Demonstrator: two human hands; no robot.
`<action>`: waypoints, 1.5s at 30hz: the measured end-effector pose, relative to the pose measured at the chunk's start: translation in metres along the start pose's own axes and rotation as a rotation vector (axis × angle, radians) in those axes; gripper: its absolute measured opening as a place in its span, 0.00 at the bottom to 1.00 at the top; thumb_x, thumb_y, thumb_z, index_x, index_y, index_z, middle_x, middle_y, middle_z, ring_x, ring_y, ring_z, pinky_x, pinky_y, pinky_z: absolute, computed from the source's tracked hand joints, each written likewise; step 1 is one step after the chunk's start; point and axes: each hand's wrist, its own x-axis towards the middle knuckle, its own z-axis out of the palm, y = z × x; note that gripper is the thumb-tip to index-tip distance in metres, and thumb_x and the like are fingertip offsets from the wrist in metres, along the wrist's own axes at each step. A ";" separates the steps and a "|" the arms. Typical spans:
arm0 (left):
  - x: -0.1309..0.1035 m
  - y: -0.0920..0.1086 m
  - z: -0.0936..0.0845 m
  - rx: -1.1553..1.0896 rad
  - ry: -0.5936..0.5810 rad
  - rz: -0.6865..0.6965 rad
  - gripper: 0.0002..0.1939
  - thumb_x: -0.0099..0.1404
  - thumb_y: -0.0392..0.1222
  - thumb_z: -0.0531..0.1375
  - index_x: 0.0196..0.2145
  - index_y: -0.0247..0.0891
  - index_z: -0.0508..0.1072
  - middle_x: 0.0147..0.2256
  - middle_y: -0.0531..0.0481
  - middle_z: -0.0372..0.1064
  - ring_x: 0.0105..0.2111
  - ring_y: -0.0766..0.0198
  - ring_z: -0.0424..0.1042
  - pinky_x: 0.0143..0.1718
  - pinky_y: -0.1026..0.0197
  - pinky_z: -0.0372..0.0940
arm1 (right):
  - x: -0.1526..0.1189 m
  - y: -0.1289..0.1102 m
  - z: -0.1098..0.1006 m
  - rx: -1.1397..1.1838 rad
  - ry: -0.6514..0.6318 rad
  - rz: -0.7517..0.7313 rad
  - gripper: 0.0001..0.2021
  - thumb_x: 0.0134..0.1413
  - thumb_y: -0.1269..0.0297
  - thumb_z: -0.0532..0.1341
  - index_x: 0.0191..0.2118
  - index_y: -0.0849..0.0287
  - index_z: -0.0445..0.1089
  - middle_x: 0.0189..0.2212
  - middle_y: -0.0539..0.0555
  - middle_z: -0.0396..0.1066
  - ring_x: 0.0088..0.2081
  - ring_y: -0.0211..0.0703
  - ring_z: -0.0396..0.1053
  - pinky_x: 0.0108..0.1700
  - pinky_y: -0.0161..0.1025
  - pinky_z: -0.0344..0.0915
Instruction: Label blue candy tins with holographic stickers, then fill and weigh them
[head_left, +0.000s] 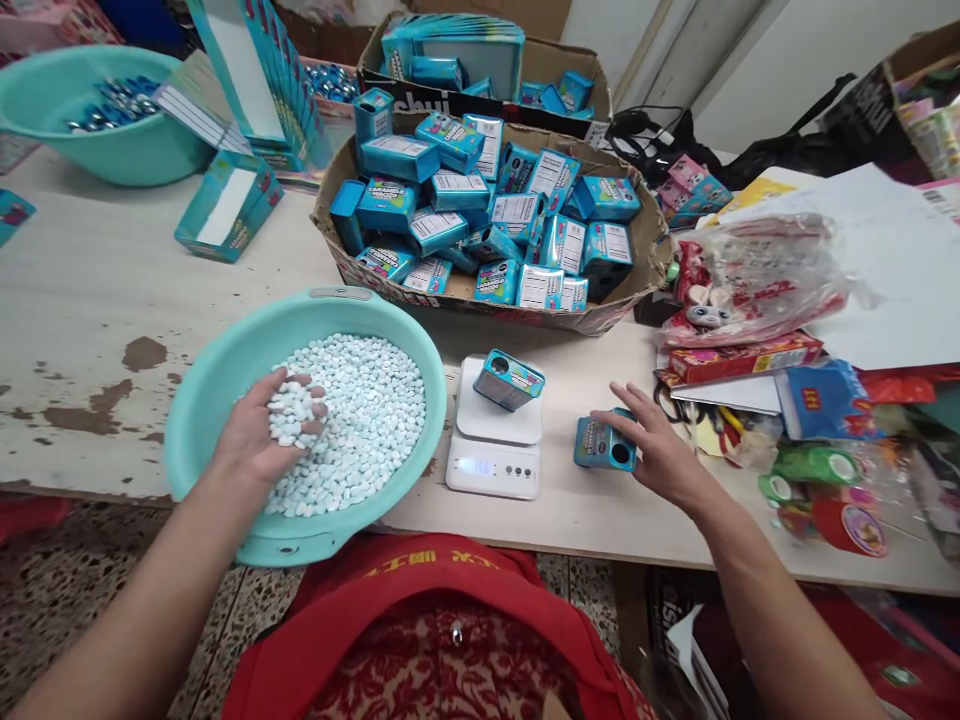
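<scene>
My left hand (274, 425) is palm up over a turquoise basin (217, 375), fingers cupped around a handful of small white candies (292, 412). More pale white and bluish candies (360, 420) cover the basin's floor. At the right, my right hand (652, 440) has its fingers stretched out over a blue candy tin (596, 443) with a dark round hole; whether it touches the tin I cannot tell, and the thumb is hidden. Between the hands, another blue tin (511, 380) with a hole in its top rests on a white digital scale (491, 468) with a lit display.
Behind the scale stands a cardboard box (600, 318) heaped with blue tins. A second basin (150, 160) with blue and silver wrapped pieces and folded display cartons (262, 90) are at the back left. Plastic bags (780, 260), papers and scissors (667, 395) crowd the right side.
</scene>
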 end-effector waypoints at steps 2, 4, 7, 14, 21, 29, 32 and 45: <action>-0.002 0.001 -0.003 -0.040 -0.045 0.021 0.09 0.64 0.43 0.53 0.28 0.37 0.65 0.22 0.52 0.65 0.20 0.72 0.60 0.14 0.73 0.51 | 0.003 0.001 -0.007 0.015 -0.088 -0.043 0.15 0.47 0.71 0.57 0.42 0.51 0.72 0.54 0.57 0.67 0.60 0.57 0.58 0.55 0.59 0.61; -0.004 0.001 -0.005 -0.075 -0.025 0.102 0.10 0.65 0.46 0.52 0.31 0.37 0.66 0.26 0.50 0.68 0.24 0.69 0.65 0.17 0.71 0.57 | -0.001 -0.005 -0.016 0.059 -0.126 -0.013 0.09 0.48 0.64 0.62 0.38 0.51 0.72 0.42 0.57 0.74 0.48 0.56 0.70 0.47 0.55 0.68; -0.002 -0.002 -0.008 -0.054 0.016 0.066 0.10 0.64 0.46 0.53 0.32 0.37 0.66 0.27 0.50 0.69 0.25 0.68 0.67 0.19 0.69 0.62 | -0.008 -0.031 -0.029 0.213 -0.054 0.095 0.16 0.40 0.53 0.69 0.36 0.52 0.72 0.30 0.54 0.74 0.32 0.49 0.72 0.34 0.45 0.70; -0.003 -0.002 -0.001 -0.074 -0.167 0.119 0.10 0.55 0.43 0.60 0.26 0.38 0.61 0.17 0.58 0.56 0.14 0.75 0.54 0.12 0.72 0.47 | 0.051 -0.162 0.012 0.687 0.289 0.078 0.16 0.43 0.54 0.69 0.38 0.53 0.70 0.32 0.52 0.72 0.32 0.45 0.71 0.32 0.41 0.69; -0.030 0.020 0.031 -0.037 -0.183 0.600 0.15 0.54 0.51 0.60 0.25 0.39 0.60 0.19 0.57 0.59 0.17 0.73 0.61 0.17 0.68 0.56 | 0.128 -0.247 0.074 0.767 0.134 -0.098 0.17 0.46 0.56 0.68 0.41 0.56 0.70 0.37 0.54 0.73 0.37 0.46 0.70 0.42 0.43 0.68; -0.008 -0.005 0.032 -0.037 -0.142 0.705 0.14 0.52 0.47 0.63 0.27 0.38 0.62 0.23 0.58 0.62 0.21 0.70 0.68 0.24 0.66 0.64 | 0.142 -0.248 0.081 0.615 0.073 -0.050 0.16 0.42 0.53 0.69 0.36 0.56 0.71 0.33 0.52 0.73 0.37 0.47 0.68 0.41 0.43 0.64; -0.006 -0.006 0.032 0.020 -0.206 0.667 0.14 0.50 0.46 0.65 0.28 0.38 0.63 0.23 0.58 0.63 0.20 0.71 0.67 0.22 0.67 0.63 | 0.142 -0.248 0.079 0.567 0.043 -0.089 0.17 0.40 0.54 0.69 0.36 0.56 0.71 0.32 0.53 0.72 0.38 0.49 0.68 0.40 0.44 0.64; -0.009 -0.002 0.029 0.140 -0.263 0.659 0.13 0.52 0.46 0.65 0.28 0.37 0.65 0.19 0.57 0.63 0.17 0.71 0.65 0.19 0.67 0.59 | 0.138 -0.246 0.082 0.583 0.068 -0.087 0.15 0.41 0.55 0.69 0.35 0.55 0.71 0.32 0.52 0.73 0.36 0.48 0.67 0.39 0.44 0.64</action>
